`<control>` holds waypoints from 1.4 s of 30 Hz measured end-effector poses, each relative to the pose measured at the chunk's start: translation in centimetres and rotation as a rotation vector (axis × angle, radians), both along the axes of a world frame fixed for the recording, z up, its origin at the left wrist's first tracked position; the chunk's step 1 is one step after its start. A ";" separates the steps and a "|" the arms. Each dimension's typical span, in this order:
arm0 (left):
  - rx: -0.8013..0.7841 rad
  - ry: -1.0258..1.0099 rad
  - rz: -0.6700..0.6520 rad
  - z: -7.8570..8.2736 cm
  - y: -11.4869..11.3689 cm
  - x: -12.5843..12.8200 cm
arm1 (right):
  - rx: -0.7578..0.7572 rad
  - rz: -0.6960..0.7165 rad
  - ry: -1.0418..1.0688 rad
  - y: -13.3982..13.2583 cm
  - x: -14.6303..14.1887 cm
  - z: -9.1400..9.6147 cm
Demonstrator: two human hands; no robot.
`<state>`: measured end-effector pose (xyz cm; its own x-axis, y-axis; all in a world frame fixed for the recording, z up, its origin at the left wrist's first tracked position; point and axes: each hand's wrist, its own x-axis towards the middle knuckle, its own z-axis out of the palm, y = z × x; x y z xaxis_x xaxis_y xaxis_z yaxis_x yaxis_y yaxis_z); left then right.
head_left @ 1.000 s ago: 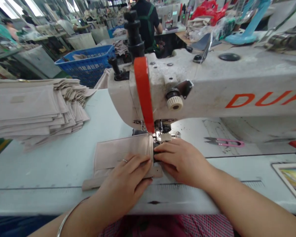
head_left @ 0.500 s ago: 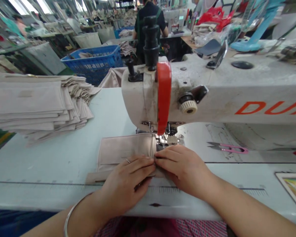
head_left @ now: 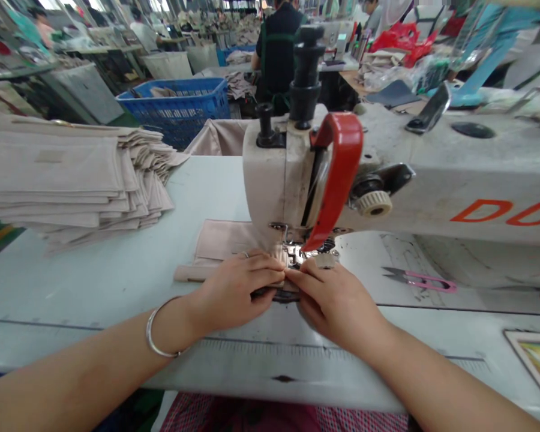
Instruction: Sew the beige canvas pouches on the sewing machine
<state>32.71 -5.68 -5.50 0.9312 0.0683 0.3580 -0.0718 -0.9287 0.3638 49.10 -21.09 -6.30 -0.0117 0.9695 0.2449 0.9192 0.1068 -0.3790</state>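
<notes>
A beige fabric piece [head_left: 220, 237] with a stitched flap lies at the needle area of a white sewing machine [head_left: 270, 186], its right edge beside the metal presser foot [head_left: 293, 255]. My left hand [head_left: 238, 288] presses and grips the piece near that edge, fingers together and a ring on one of them. Close against it, my right hand [head_left: 342, 300] has its fingers closed at the same edge, just in front of the foot. The fingertips of both hands nearly touch. The red guard [head_left: 342, 174] stands out from the machine head.
Pink-handled thread snips [head_left: 425, 282] lie on the bed to the right. A tall stack of beige fabric pieces [head_left: 54, 174] sits at the left. Beyond the table are a blue crate [head_left: 175, 108] and a person in dark clothes [head_left: 281, 48]. A framed picture [head_left: 535, 360] lies at the right edge.
Both hands and the fabric have moved forward, away from me, toward the presser foot. The fabric's far part now reaches behind the machine head. The view has shifted slightly left.
</notes>
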 end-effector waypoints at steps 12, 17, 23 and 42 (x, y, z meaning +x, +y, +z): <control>0.058 -0.038 -0.024 -0.3 1.0 0.5 | -0.019 -0.064 -0.029 0.3 -0.4 -0.2; 0.074 -0.005 -0.037 -0.2 1.4 0.5 | 0.011 -0.063 0.018 0.2 -0.3 -0.1; 0.161 -0.036 0.064 -0.2 2.4 -0.1 | 0.201 -0.232 0.023 0.1 0.7 0.4; 0.078 -0.100 0.045 -0.8 0.3 0.4 | 0.192 -0.101 0.119 0.3 -0.9 -0.4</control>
<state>33.09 -5.34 -6.33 0.8871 0.0774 0.4551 -0.0618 -0.9571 0.2832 48.22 -20.75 -6.74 0.1226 0.8998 0.4187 0.8788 0.0976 -0.4671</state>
